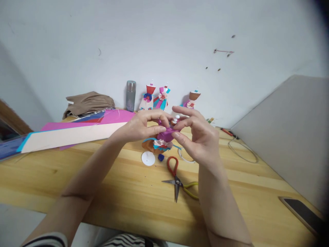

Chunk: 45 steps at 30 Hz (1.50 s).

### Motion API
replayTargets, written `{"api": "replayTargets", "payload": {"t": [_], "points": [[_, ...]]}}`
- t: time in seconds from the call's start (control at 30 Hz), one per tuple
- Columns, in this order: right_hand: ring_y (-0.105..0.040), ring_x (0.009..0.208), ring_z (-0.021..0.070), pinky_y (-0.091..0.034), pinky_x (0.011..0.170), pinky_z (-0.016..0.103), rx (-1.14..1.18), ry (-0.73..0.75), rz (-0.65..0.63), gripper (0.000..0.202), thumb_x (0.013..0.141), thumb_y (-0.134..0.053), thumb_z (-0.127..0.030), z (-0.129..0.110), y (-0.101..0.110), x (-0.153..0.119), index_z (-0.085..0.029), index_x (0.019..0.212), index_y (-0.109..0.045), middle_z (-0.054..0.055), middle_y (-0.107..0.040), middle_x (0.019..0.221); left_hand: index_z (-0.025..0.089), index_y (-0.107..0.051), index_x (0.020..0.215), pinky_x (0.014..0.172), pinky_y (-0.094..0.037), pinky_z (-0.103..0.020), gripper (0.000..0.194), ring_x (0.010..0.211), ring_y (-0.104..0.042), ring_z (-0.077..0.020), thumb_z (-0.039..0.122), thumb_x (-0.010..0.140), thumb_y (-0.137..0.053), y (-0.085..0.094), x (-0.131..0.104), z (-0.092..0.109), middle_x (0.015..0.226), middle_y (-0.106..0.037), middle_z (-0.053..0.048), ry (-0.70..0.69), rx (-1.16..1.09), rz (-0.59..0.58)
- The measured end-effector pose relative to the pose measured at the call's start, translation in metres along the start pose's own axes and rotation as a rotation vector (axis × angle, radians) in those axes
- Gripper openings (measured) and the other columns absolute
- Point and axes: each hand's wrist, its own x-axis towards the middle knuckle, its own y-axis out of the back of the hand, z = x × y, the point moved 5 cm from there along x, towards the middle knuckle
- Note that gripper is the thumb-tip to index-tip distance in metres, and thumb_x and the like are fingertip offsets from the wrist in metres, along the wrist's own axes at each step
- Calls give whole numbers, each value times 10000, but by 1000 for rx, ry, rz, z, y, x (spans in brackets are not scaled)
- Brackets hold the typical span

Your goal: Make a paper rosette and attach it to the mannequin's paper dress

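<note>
Between my hands, above the table, is a small dress-shaped paper figure with a purple top, white beads at its upper end and a brown and blue skirt below. A pale pink ruffled flower sits at its waist. My left hand pinches the purple part from the left, thumb in front. My right hand pinches its right side between thumb and forefinger, with the other fingers raised. Below lie a white disc, a small dark blue piece and open scissors with red and yellow handles.
Several similar paper dresses stand by the wall beside a grey flask. Coloured sheets and brown cloth lie left. A white ring is partly behind my right hand. A phone and a cable lie right.
</note>
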Motion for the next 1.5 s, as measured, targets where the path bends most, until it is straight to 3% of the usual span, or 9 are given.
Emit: {"api": "replayTargets", "payload": {"t": [0.17, 0.3, 0.47, 0.57, 0.77, 1.0, 1.2, 1.37, 1.5], "points": [[-623, 1194, 289, -524, 992, 538, -129, 18, -4, 41, 847, -695, -256, 3, 8, -1, -262, 841, -655, 74, -676, 1271, 165, -666, 874, 821, -562, -276, 61, 904, -708, -159, 206, 861, -622, 1, 0, -2, 1058, -748, -83, 24, -20, 14], [-631, 1187, 270, -517, 1006, 519, -88, -1, -1, 82, 854, -692, -274, 6, 10, -1, -260, 799, -633, 69, -687, 1248, 165, -701, 929, 831, -561, -285, 123, 915, -711, -178, 243, 839, -673, 1, 1, -1, 999, -759, -81, 30, -30, 3], [-630, 1201, 281, -492, 1024, 529, -106, 2, -37, 68, 857, -702, -296, 5, 13, 1, -261, 887, -652, 93, -685, 1259, 160, -686, 854, 903, -545, -303, 80, 1015, -703, -198, 217, 808, -716, 2, 1, 0, 998, -761, -87, 48, -43, 22], [-635, 1191, 289, -494, 1015, 533, -155, 29, -57, 71, 847, -712, -270, 3, 13, 3, -238, 838, -650, 108, -690, 1248, 155, -660, 803, 870, -553, -295, 79, 972, -708, -188, 217, 818, -706, 1, 1, -1, 996, -757, -93, 64, -57, 12], [-639, 1203, 273, -499, 1025, 530, -11, -41, -51, 77, 866, -690, -263, 6, 15, 1, -254, 811, -637, 80, -699, 1253, 160, -646, 794, 840, -550, -284, 104, 946, -701, -180, 240, 824, -705, 1, 2, -5, 954, -749, -81, 56, -64, 28], [-639, 1212, 269, -496, 1031, 530, -55, -10, -115, 89, 866, -693, -258, 6, 14, 1, -255, 793, -641, 65, -697, 1264, 162, -669, 820, 821, -558, -276, 120, 903, -699, -172, 266, 807, -727, 1, 2, -7, 927, -742, -72, 47, -62, 33], [-642, 1205, 269, -495, 1032, 533, 11, -59, -103, 81, 866, -704, -297, 11, 12, 1, -256, 871, -634, 76, -693, 1274, 165, -645, 768, 865, -550, -283, 71, 966, -694, -178, 201, 803, -696, 1, 1, -4, 881, -730, -60, 50, -35, 39], [-649, 1192, 284, -499, 1009, 541, 20, -59, -104, 141, 883, -686, -307, 12, 11, 1, -242, 776, -621, 90, -706, 1250, 165, -632, 782, 837, -554, -293, 91, 912, -689, -172, 226, 809, -693, 0, 1, -6, 874, -722, -56, 85, -38, 45], [-655, 1184, 284, -508, 1008, 534, 50, -83, -103, 139, 871, -702, -343, 14, 11, 1, -245, 804, -631, 92, -706, 1253, 164, -623, 755, 879, -540, -318, 128, 947, -690, -189, 243, 814, -705, 1, 2, -6, 871, -720, -59, 79, -42, 70]]}}
